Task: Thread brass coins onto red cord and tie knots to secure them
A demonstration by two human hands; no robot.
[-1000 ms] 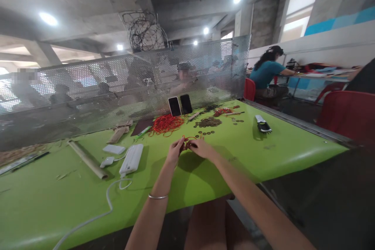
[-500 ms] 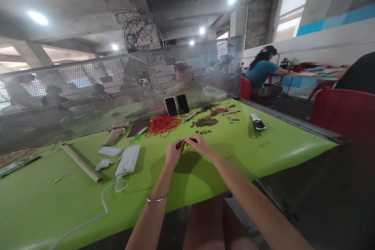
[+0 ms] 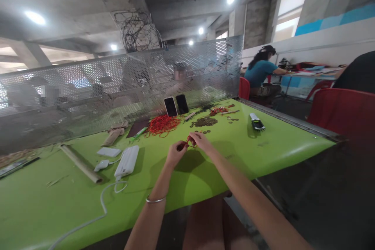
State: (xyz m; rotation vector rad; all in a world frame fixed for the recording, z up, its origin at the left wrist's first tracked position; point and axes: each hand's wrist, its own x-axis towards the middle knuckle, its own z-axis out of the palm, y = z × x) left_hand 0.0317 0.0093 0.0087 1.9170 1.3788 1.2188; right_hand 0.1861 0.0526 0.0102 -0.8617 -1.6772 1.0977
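Observation:
Above the green table [image 3: 234, 164], my left hand [image 3: 176, 153] is closed with its fingertips pinching a red cord [image 3: 187, 141]. My right hand [image 3: 200, 142] is closed on the same cord, just to the right, and a small loop shows between the two. Whether a coin hangs on the cord is too small to tell. Beyond my hands lie a pile of dark round coins [image 3: 206, 121] and, to its left, a tangled heap of red cords [image 3: 163, 125]. A few loose coins [image 3: 206, 131] sit nearer my right hand.
Two phones [image 3: 170, 107] lean upright near the perforated metal screen [image 3: 117, 82]. A white power bank [image 3: 127, 161] with a cable and a cardboard tube [image 3: 80, 163] lie left. A watch-like device [image 3: 257, 122] is at right. A person in blue [image 3: 260, 71] sits beyond.
My hands have moved slightly apart, and more of the red cord shows between them. My right fingers have shifted and the view has moved a little.

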